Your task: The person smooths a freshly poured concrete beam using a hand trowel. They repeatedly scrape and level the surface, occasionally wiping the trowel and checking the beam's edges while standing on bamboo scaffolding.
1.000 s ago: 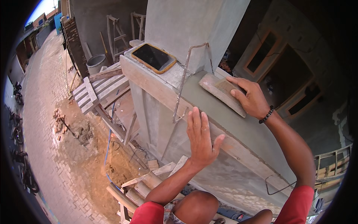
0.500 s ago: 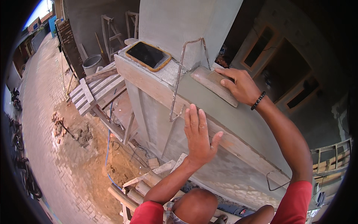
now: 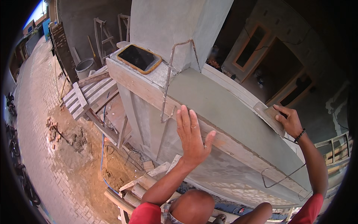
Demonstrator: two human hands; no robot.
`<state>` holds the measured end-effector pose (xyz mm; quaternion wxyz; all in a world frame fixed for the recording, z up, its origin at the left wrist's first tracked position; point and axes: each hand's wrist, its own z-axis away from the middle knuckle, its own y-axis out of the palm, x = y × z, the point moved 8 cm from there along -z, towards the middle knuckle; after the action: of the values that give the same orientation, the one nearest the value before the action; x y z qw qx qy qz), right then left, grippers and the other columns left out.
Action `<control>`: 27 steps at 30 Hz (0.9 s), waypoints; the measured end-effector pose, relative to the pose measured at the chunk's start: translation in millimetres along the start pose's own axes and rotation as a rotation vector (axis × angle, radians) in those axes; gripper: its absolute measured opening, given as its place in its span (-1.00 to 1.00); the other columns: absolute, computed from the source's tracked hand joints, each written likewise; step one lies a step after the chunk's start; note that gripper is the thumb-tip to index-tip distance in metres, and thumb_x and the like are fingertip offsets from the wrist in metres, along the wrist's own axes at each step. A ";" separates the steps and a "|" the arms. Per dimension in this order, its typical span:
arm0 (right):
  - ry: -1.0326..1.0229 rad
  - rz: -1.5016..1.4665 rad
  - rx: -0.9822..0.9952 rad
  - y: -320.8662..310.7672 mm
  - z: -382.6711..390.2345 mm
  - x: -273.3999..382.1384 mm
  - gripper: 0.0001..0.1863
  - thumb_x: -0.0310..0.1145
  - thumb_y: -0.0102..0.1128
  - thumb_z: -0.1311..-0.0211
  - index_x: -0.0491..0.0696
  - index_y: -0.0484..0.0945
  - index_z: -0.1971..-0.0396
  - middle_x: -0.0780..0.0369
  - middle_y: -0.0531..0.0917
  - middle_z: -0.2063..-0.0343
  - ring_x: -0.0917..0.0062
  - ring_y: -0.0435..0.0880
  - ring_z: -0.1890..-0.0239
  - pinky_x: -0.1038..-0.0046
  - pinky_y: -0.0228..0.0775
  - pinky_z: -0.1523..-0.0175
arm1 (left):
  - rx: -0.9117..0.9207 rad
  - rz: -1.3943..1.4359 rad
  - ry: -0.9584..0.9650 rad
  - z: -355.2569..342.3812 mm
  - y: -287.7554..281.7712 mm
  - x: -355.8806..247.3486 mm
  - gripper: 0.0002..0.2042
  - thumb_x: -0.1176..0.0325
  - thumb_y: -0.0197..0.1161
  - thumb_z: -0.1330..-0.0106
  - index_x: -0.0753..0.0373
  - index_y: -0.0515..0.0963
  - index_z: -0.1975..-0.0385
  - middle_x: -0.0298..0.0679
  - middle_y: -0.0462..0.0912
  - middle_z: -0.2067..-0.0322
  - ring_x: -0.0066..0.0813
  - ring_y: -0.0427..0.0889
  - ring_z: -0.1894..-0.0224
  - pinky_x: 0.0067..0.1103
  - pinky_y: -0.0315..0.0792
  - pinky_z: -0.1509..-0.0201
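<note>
A: Below the column, what is changed on the ledge?
B: Grey sfc. by the column is now uncovered; the float has moved right, to the far edge, so work is there, I judge.
A: Hands?
B: R hand holds float, fingers narrow. L hand is w/o tool, fingers straight, thumb wide, approx. at ledge's front.

My left hand is open, with its back turned to me; the visible fingers are straight and point away, and the thumb stands apart at the right. My left forearm rises aslant to it. My right hand is farther right, bent in a grip. My right forearm leans leftward below it.
</note>
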<state>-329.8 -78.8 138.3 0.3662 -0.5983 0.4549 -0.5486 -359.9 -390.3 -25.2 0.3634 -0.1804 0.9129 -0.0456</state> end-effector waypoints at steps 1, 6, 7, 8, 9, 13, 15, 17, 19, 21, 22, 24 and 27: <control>0.015 -0.022 -0.065 -8.1 2.2 -1.5 -0.51 -0.47 0.23 -0.18 -0.16 0.54 -0.16 -0.03 0.66 -0.04 0.35 0.67 -0.08 0.40 0.38 -0.26 | -0.008 -0.008 -0.003 0.5 -0.6 -0.2 -0.18 0.03 0.12 -0.45 0.50 -0.08 -0.46 0.27 -0.18 -0.48 0.31 -0.19 -0.50 -0.01 -0.23 -0.50; -0.303 -0.057 -0.057 35.3 -41.7 112.5 -0.55 -0.42 0.22 -0.20 -0.18 0.57 -0.11 -0.04 0.68 0.02 0.17 0.68 -0.03 0.37 0.42 -0.19 | -0.023 -0.011 -0.009 0.4 -2.3 -0.5 -0.19 0.05 0.12 -0.45 0.49 -0.09 -0.46 0.27 -0.18 -0.48 0.30 -0.19 -0.51 -0.02 -0.23 -0.50; -0.341 -0.064 -0.057 50.8 -56.6 130.7 -0.56 -0.40 0.22 -0.20 -0.18 0.58 -0.10 -0.05 0.67 0.03 0.13 0.67 -0.03 0.35 0.43 -0.18 | -0.017 -0.013 -0.004 1.5 -4.9 0.6 -0.19 0.05 0.12 -0.45 0.49 -0.08 -0.46 0.27 -0.18 -0.48 0.30 -0.19 -0.51 -0.02 -0.23 -0.50; -0.375 -0.059 -0.061 61.8 -69.3 146.8 -0.56 -0.38 0.21 -0.21 -0.17 0.58 -0.09 -0.06 0.67 0.04 0.08 0.65 -0.03 0.32 0.43 -0.17 | -0.015 -0.002 0.001 1.1 -5.1 -0.3 -0.20 0.06 0.12 -0.46 0.49 -0.08 -0.46 0.27 -0.18 -0.47 0.31 -0.19 -0.51 -0.03 -0.23 -0.51; -0.409 -0.052 -0.082 70.5 -79.9 160.0 -0.57 -0.37 0.20 -0.21 -0.16 0.58 -0.09 -0.08 0.66 0.04 0.06 0.64 -0.02 0.29 0.43 -0.16 | -0.011 0.010 0.009 0.7 -4.8 -1.9 -0.20 0.07 0.12 -0.46 0.49 -0.08 -0.46 0.28 -0.18 -0.47 0.31 -0.19 -0.51 -0.03 -0.23 -0.51; -0.443 -0.041 -0.028 98.3 -101.4 185.2 -0.56 -0.34 0.18 -0.21 -0.15 0.59 -0.09 -0.11 0.64 0.03 0.03 0.64 0.01 0.23 0.44 -0.15 | 0.031 0.026 0.011 -1.1 -4.0 -3.7 -0.21 0.09 0.13 -0.46 0.48 -0.07 -0.46 0.28 -0.19 -0.47 0.31 -0.19 -0.51 -0.02 -0.23 -0.51; -0.504 -0.004 -0.042 97.8 -92.6 183.9 -0.56 -0.36 0.19 -0.21 -0.14 0.58 -0.10 -0.11 0.65 0.08 0.01 0.64 0.05 0.23 0.45 -0.11 | 0.038 0.031 0.019 -1.6 -1.7 -4.4 -0.21 0.10 0.14 -0.45 0.48 -0.07 -0.46 0.28 -0.19 -0.47 0.31 -0.19 -0.51 -0.02 -0.23 -0.51; -0.495 -0.004 0.010 98.8 -74.9 179.1 -0.56 -0.38 0.19 -0.21 -0.14 0.57 -0.11 -0.09 0.66 0.15 0.02 0.64 0.11 0.25 0.46 -0.05 | 0.033 0.024 0.019 -0.1 -3.6 -0.5 -0.21 0.10 0.14 -0.45 0.48 -0.07 -0.46 0.28 -0.19 -0.47 0.31 -0.19 -0.51 -0.02 -0.23 -0.51; -0.417 -0.030 0.119 86.0 -38.4 173.1 -0.55 -0.43 0.21 -0.20 -0.16 0.57 -0.12 -0.05 0.67 0.25 0.06 0.65 0.19 0.29 0.48 0.03 | 0.026 0.008 0.018 1.1 -8.1 4.1 -0.21 0.11 0.15 -0.44 0.49 -0.07 -0.46 0.29 -0.19 -0.47 0.32 -0.19 -0.51 -0.02 -0.23 -0.51; -0.355 -0.016 0.180 66.8 4.5 150.8 -0.54 -0.48 0.24 -0.18 -0.18 0.56 -0.13 -0.01 0.67 0.31 0.12 0.66 0.24 0.32 0.48 0.07 | 0.023 0.011 0.017 2.1 -6.1 3.0 -0.20 0.11 0.16 -0.44 0.49 -0.07 -0.46 0.29 -0.19 -0.47 0.32 -0.20 -0.51 -0.01 -0.23 -0.51; -0.344 -0.009 0.191 58.5 24.4 137.1 -0.53 -0.49 0.26 -0.17 -0.19 0.56 -0.13 0.00 0.67 0.31 0.15 0.67 0.25 0.33 0.48 0.08 | 0.022 0.006 0.014 2.8 -6.7 2.9 -0.19 0.10 0.16 -0.44 0.49 -0.08 -0.46 0.29 -0.20 -0.47 0.32 -0.20 -0.51 -0.01 -0.23 -0.51; -0.342 -0.007 0.155 32.9 61.0 115.8 -0.52 -0.52 0.26 -0.15 -0.19 0.56 -0.13 0.00 0.68 0.29 0.22 0.68 0.25 0.33 0.49 0.06 | 0.017 0.027 0.011 1.7 -2.8 -1.8 -0.18 0.09 0.16 -0.44 0.49 -0.09 -0.46 0.28 -0.20 -0.48 0.33 -0.20 -0.51 -0.01 -0.23 -0.51; -0.236 -0.035 -0.021 7.7 58.0 110.0 -0.55 -0.49 0.25 -0.16 -0.21 0.57 -0.10 0.00 0.69 0.26 0.24 0.69 0.24 0.33 0.49 0.03 | 0.006 0.013 0.005 2.0 -3.6 -2.2 -0.17 0.09 0.16 -0.43 0.49 -0.11 -0.46 0.28 -0.21 -0.48 0.32 -0.21 -0.51 -0.02 -0.22 -0.51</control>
<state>-275.3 -188.8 159.1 0.4011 -0.6705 0.4037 -0.4759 -356.0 -392.7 -24.4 0.3617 -0.1733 0.9149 -0.0465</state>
